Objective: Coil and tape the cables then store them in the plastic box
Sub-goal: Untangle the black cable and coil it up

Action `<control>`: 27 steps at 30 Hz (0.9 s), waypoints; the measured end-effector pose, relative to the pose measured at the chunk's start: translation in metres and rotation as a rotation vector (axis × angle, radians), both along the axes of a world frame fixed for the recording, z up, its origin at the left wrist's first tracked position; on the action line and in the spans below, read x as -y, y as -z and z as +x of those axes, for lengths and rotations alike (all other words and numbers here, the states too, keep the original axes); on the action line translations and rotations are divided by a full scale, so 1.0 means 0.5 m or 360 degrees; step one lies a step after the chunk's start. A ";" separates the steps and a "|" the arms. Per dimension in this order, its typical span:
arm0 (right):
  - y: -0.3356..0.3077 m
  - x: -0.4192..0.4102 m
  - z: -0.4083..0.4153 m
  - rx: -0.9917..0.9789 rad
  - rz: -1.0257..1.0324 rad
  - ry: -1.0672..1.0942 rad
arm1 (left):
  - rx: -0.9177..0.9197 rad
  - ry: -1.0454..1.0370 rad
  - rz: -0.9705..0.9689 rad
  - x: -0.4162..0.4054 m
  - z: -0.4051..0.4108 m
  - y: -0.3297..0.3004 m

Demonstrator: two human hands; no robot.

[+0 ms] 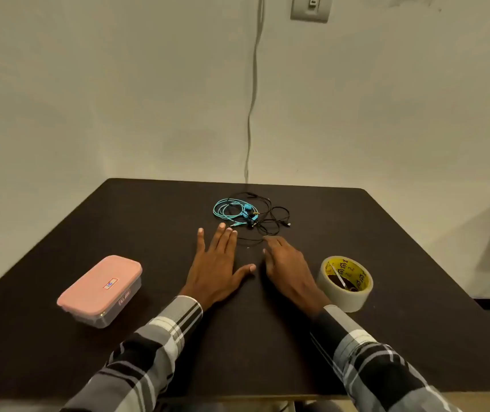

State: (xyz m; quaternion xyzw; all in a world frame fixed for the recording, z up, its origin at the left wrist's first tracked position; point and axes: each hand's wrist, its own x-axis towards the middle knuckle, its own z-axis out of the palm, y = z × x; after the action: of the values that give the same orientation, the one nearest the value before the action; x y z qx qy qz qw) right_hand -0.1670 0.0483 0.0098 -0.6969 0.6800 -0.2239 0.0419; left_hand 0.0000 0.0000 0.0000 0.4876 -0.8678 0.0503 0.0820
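Cables: turquoise cable loosely looped, tangled with thin black cable, both lying toward the far middle of the dark table. Not yet taped.

Left to right:
- Plastic box, clear body, pink lid on, small sticker on the lid. Sits on the table's left side, well apart from the cables.
- Left hand, palm down, fingers straight and spread, flat on the table just short of the cables. Holds nothing.
- Right hand, beside the left, fingers extended and relaxed, fingertips by a stray loop of black cable; contact cannot be told. Grips nothing.
- Roll of tape, clear with yellow printed core, just right of the right wrist.

Both sleeves plaid. Pale wall behind.
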 end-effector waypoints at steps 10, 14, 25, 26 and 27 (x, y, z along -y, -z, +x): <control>0.019 0.153 -0.036 0.0371 -0.0218 0.0561 | -0.0283 0.0131 0.0273 0.077 -0.016 0.039; 0.021 0.182 -0.043 0.0358 -0.0178 0.0584 | -0.0316 0.0134 0.0304 0.076 -0.014 0.040; 0.036 0.185 -0.052 0.0183 -0.0082 0.0380 | -0.0508 0.0072 0.0460 0.081 -0.011 0.033; 0.036 0.182 -0.053 0.0151 -0.0068 0.0349 | -0.0572 0.0062 0.0453 0.077 -0.013 0.033; 0.036 0.178 -0.052 0.0132 -0.0072 0.0337 | -0.0636 0.0054 0.0443 0.071 -0.013 0.032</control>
State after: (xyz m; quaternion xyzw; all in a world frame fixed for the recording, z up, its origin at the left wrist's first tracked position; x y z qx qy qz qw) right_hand -0.1930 -0.0409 -0.0083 -0.6121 0.7423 -0.2709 0.0304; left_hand -0.0065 -0.0355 -0.0158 0.4799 -0.8409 -0.1685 0.1850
